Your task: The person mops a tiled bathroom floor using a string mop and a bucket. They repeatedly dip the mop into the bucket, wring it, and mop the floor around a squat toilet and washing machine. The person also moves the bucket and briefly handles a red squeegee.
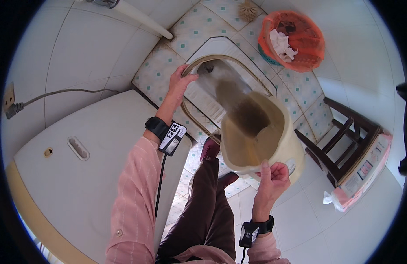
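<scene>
A cream plastic bucket (296, 145) is tipped over the near end of a white squat toilet (211, 44), and murky brown water runs from it into the bowl. My left hand (182, 82) grips the bucket's curved handle (236, 59) at its left side, above the toilet. At the bucket's near rim, my right hand (271, 180) has its thumb on the edge and its fingers curled beneath. The toilet's lower end is hidden by the bucket.
A bin with an orange liner (307, 43) holds crumpled tissue at the upper right. A scrub brush head (248, 11) lies beyond. To the right are a dark wooden stool (337, 142) and a pink-white package (365, 175). A white appliance (104, 125) flanks the left.
</scene>
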Demonstrator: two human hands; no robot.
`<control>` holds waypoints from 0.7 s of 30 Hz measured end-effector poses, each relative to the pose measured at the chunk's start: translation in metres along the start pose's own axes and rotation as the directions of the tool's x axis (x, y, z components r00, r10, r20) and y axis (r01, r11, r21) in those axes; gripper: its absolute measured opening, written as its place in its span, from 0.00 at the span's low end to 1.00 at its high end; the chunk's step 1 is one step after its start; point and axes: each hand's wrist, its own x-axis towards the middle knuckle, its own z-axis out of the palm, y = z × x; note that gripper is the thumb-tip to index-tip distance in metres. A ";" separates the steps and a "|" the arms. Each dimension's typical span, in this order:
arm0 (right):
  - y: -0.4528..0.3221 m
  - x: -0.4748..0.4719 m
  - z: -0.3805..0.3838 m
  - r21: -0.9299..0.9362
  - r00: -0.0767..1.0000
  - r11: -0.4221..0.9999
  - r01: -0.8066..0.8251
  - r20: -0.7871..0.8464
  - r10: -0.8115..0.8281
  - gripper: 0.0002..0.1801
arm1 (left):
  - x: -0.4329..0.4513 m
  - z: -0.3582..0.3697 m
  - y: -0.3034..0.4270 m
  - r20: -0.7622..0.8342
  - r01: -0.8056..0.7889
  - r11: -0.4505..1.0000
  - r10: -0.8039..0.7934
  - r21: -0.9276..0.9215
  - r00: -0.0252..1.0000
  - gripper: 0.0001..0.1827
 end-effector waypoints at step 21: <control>-0.086 -0.095 0.041 -0.107 0.817 0.959 0.264 0.553 -0.163 0.19 | -0.010 -0.060 -0.007 -0.160 0.095 0.991 -0.110 -0.099 0.981 0.22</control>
